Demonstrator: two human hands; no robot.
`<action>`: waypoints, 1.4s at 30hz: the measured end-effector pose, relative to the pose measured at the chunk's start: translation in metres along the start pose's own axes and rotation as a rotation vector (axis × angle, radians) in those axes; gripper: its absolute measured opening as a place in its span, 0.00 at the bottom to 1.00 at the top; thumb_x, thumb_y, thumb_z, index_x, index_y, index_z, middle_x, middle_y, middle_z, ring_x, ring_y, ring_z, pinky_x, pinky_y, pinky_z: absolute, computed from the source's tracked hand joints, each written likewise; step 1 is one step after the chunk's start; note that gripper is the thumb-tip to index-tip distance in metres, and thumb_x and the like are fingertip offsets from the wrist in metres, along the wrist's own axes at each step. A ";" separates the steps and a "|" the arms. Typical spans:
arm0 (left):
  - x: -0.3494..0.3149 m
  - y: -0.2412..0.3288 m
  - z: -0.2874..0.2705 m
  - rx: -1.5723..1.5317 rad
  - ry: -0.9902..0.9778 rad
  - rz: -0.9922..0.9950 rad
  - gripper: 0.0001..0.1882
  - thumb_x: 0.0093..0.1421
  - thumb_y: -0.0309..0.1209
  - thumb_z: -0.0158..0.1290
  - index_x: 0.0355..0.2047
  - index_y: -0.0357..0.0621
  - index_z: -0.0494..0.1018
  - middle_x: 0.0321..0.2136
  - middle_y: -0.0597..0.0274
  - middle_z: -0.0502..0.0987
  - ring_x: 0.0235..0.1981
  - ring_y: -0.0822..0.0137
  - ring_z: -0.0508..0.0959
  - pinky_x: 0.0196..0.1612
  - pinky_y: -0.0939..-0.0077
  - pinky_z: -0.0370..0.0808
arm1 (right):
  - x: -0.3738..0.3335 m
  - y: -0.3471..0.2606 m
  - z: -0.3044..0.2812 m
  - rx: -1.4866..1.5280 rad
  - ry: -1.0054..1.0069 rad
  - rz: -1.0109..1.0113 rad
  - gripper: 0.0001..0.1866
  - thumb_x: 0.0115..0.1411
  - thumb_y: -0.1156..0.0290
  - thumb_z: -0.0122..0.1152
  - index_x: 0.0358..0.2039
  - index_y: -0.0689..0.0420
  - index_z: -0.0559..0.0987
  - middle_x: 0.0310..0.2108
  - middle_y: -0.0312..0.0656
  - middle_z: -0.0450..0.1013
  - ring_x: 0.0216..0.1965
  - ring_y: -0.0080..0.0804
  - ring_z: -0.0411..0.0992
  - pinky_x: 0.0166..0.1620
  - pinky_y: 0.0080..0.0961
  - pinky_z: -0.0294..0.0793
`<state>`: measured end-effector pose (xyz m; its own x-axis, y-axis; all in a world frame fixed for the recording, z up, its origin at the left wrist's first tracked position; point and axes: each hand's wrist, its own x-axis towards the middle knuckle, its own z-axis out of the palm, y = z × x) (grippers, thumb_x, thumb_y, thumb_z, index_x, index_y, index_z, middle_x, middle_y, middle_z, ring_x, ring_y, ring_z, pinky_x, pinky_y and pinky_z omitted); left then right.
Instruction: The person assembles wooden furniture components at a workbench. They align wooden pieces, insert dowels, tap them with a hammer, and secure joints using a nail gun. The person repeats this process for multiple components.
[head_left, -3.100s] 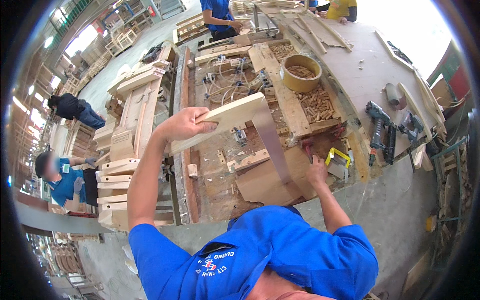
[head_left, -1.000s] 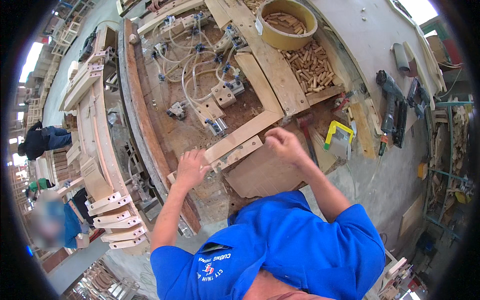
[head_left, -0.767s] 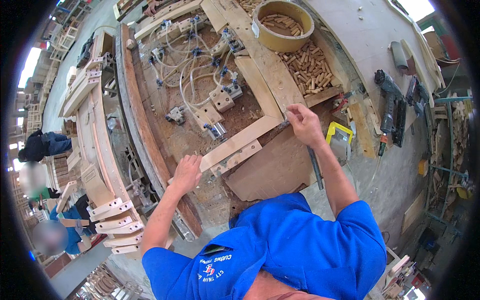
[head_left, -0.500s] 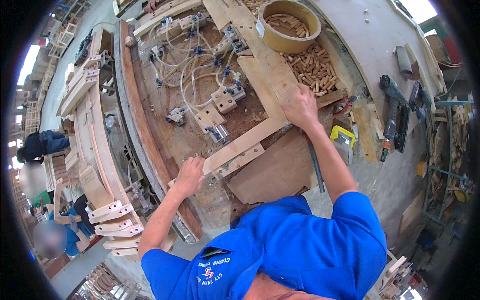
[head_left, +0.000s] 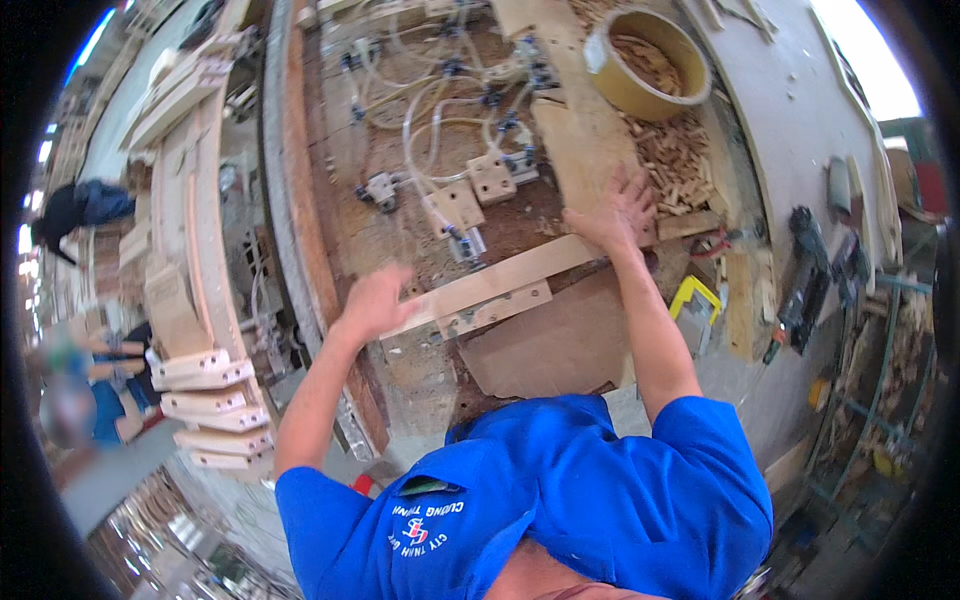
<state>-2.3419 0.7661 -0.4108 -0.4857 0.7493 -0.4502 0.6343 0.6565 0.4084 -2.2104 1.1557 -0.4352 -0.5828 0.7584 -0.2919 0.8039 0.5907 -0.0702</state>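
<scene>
A long pale wooden strip [head_left: 510, 275] lies slantwise across the workbench, its far right end meeting a wide wooden board [head_left: 585, 135]. My right hand [head_left: 618, 212] rests at that corner, open, its fingers spread over the wood. At the strip's near left end is my left hand [head_left: 372, 303], slightly blurred, thumb and fingers apart; whether it presses on the strip is unclear. Along the strip's near side sits a short drilled wooden block [head_left: 497, 308]. Beyond it are more drilled blocks [head_left: 457, 208] and pneumatic fittings with clear hoses [head_left: 437, 125].
A round yellow tub [head_left: 648, 95] and loose wooden dowels [head_left: 672, 160] are at the far right. Nail guns [head_left: 803, 280] and a yellow-edged scraper [head_left: 695, 303] lie further right. Brown cardboard [head_left: 550, 345] is near me. Stacked drilled wooden parts [head_left: 213, 405] stand at left.
The view has shifted, so the bench appears further right. My right hand's fingers have spread out at the corner. My left hand has lifted or slid slightly at the strip's end.
</scene>
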 end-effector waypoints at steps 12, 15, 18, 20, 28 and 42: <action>0.090 -0.029 0.000 -0.191 0.947 -0.034 0.05 0.67 0.28 0.60 0.40 0.40 0.80 0.35 0.50 0.80 0.38 0.47 0.82 0.43 0.55 0.78 | 0.007 -0.001 0.005 -0.079 0.026 -0.031 0.76 0.44 0.34 0.77 0.82 0.52 0.42 0.78 0.71 0.40 0.78 0.72 0.43 0.76 0.64 0.44; 0.090 -0.032 -0.004 -0.192 0.911 -0.033 0.05 0.67 0.27 0.60 0.39 0.40 0.81 0.35 0.49 0.80 0.38 0.47 0.82 0.42 0.55 0.78 | 0.008 0.003 0.006 -0.069 0.013 -0.026 0.77 0.43 0.34 0.77 0.81 0.54 0.41 0.78 0.71 0.39 0.78 0.72 0.43 0.76 0.63 0.45; 0.099 -0.049 -0.017 -0.159 0.872 -0.031 0.05 0.67 0.28 0.60 0.40 0.40 0.81 0.34 0.49 0.81 0.36 0.48 0.82 0.41 0.55 0.78 | 0.007 0.004 0.007 -0.053 0.030 -0.049 0.77 0.42 0.35 0.78 0.81 0.55 0.41 0.78 0.71 0.39 0.78 0.73 0.42 0.77 0.63 0.44; 0.102 -0.063 -0.024 -0.249 0.829 -0.112 0.06 0.67 0.29 0.60 0.40 0.40 0.81 0.33 0.49 0.81 0.35 0.47 0.83 0.40 0.55 0.78 | 0.004 0.000 0.004 -0.023 0.036 -0.078 0.77 0.43 0.36 0.79 0.81 0.55 0.41 0.78 0.72 0.38 0.78 0.73 0.42 0.77 0.63 0.43; 0.089 -0.029 0.001 -0.159 0.895 -0.027 0.04 0.66 0.27 0.59 0.39 0.40 0.78 0.34 0.49 0.80 0.36 0.45 0.82 0.41 0.53 0.78 | 0.003 0.001 0.002 -0.042 0.032 -0.050 0.76 0.44 0.38 0.80 0.81 0.56 0.42 0.77 0.74 0.39 0.78 0.75 0.41 0.76 0.66 0.43; -0.006 0.066 0.002 -0.413 0.817 -0.269 0.18 0.67 0.33 0.62 0.55 0.38 0.79 0.35 0.50 0.84 0.33 0.57 0.84 0.41 0.64 0.81 | -0.110 0.137 -0.009 0.723 0.267 -0.206 0.29 0.63 0.60 0.72 0.59 0.63 0.79 0.43 0.54 0.81 0.43 0.48 0.81 0.48 0.41 0.80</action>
<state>-2.2961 0.8047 -0.3826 -0.9534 0.2956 0.0601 0.2536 0.6777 0.6902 -2.0373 1.1557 -0.4043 -0.6633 0.7479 0.0265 0.5017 0.4707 -0.7258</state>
